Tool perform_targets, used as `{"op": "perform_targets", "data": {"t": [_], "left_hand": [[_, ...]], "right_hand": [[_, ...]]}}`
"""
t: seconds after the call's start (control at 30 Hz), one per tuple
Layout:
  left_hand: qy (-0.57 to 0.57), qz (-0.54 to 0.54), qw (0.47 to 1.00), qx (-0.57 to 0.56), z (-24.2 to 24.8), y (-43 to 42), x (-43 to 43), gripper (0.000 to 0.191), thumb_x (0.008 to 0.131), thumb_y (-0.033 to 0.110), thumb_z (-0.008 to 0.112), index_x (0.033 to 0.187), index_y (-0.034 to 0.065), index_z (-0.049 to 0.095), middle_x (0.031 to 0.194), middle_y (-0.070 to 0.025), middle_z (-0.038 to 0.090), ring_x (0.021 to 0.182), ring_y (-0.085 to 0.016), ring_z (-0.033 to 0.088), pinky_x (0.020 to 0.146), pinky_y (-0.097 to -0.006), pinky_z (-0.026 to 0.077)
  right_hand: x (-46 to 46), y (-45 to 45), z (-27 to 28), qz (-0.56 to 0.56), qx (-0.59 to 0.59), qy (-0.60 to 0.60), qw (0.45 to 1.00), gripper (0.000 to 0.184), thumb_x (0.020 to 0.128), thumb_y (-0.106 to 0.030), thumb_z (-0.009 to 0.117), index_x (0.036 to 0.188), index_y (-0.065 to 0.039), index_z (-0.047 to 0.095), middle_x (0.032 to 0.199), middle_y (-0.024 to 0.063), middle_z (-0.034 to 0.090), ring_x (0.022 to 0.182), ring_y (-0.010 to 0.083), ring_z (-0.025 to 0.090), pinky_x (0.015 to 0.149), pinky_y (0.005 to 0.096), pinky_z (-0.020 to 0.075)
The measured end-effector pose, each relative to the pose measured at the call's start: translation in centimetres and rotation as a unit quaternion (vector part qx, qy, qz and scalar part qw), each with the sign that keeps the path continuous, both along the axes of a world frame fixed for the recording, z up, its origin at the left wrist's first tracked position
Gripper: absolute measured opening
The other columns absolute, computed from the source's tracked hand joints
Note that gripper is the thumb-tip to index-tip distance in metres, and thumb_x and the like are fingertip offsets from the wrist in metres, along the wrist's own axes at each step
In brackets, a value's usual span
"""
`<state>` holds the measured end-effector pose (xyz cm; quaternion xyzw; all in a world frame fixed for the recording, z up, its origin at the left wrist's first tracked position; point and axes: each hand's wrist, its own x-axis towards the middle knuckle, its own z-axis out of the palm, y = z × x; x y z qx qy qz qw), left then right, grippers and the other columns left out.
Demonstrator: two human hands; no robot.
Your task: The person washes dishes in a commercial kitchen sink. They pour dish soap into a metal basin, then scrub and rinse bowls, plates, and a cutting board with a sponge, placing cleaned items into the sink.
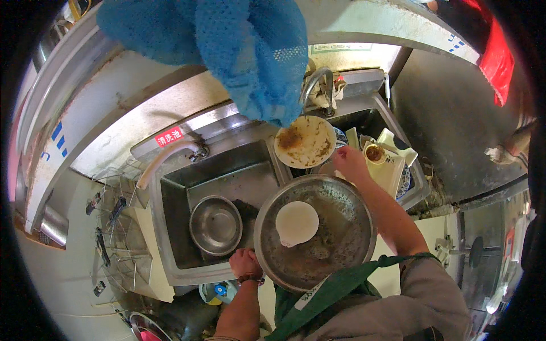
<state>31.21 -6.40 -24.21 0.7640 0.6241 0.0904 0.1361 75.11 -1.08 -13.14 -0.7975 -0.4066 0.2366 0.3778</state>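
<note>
My right hand (352,165) reaches over the right sink, fingers bent, beside a white plate (305,143) smeared with brown food residue. Whether the fingers grip a dish there cannot be made out. My left hand (246,264) is curled at the front edge of the left sink, against the outside of a large round metal basin (261,230). Its fingertips are hidden. Murky, sudsy water fills much of the basin, and a pale rounded dish (297,222) with a small lip lies in it. Used dishes (390,170) crowd the right sink, with a small cup of brown sauce (375,154) among them.
A smaller steel bowl (216,226) sits in the left sink (230,174). Two faucets, one with a pale hose (164,157), rise behind. Blue mesh cloth (264,64) hangs low overhead. Wire racks (123,243) stand at left; a metal panel (452,128) borders the right.
</note>
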Motion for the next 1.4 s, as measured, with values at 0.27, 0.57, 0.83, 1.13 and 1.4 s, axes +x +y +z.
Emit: {"op": "perform_targets", "data": {"t": [0.27, 0.57, 0.83, 1.13, 1.4], "left_hand": [[0.057, -0.026, 0.997, -0.043, -0.9, 0.6, -0.3, 0.025, 0.089, 0.024, 0.054, 0.095, 0.0146, 0.076, 0.095, -0.0114, 0.066, 0.097, -0.033, 0.061, 0.089, -0.0487, 0.043], [0.046, -0.037, 0.998, -0.037, -2.2, 0.5, -1.6, 0.025, 0.087, 0.027, 0.057, 0.097, 0.0151, 0.075, 0.102, -0.0108, 0.067, 0.102, -0.033, 0.061, 0.093, -0.0477, 0.042], [0.040, -0.019, 0.996, -0.080, -2.6, 0.9, -1.4, 0.024, 0.083, 0.030, 0.061, 0.093, 0.0140, 0.074, 0.108, -0.0118, 0.067, 0.102, -0.035, 0.061, 0.088, -0.0492, 0.044], [-0.086, 0.051, 0.992, -0.083, -1.2, 1.2, -0.7, 0.024, 0.084, 0.031, 0.059, 0.091, 0.0132, 0.072, 0.102, -0.0114, 0.066, 0.098, -0.036, 0.061, 0.087, -0.0501, 0.044], [0.045, -0.057, 0.996, -0.054, -1.5, 1.1, -1.3, 0.022, 0.081, 0.032, 0.063, 0.092, 0.0138, 0.069, 0.100, -0.0115, 0.065, 0.099, -0.036, 0.061, 0.083, -0.0506, 0.046]], "right_hand": [[4.8, 4.9, -6.3, -0.050, -0.077, 0.425, 0.901, 0.035, 0.086, -0.011, 0.061, 0.118, 0.002, 0.060, 0.101, 0.0163, 0.071, 0.070, 0.0288, 0.072, 0.046, 0.0387, 0.0529], [5.1, 4.8, -7.1, -0.121, -0.001, 0.440, 0.890, 0.034, 0.084, -0.006, 0.056, 0.117, 0.004, 0.060, 0.082, 0.0167, 0.068, 0.055, 0.0296, 0.065, 0.042, 0.0428, 0.0513], [6.2, 2.0, -4.3, -0.160, 0.001, 0.500, 0.851, 0.032, 0.082, -0.002, 0.049, 0.113, 0.003, 0.056, 0.084, 0.0194, 0.067, 0.059, 0.0317, 0.064, 0.041, 0.0420, 0.0466], [5.1, -1.6, -0.9, -0.137, 0.071, 0.740, 0.655, 0.026, 0.095, -0.014, 0.043, 0.113, -0.005, 0.060, 0.075, 0.0058, 0.064, 0.044, 0.0055, 0.049, 0.041, 0.0211, 0.0362], [2.4, -8.3, 2.5, -0.129, 0.078, 0.594, 0.790, 0.017, 0.080, -0.008, 0.051, 0.095, -0.008, 0.060, 0.068, 0.0084, 0.059, 0.042, 0.0184, 0.050, 0.041, 0.0266, 0.0420]]}}
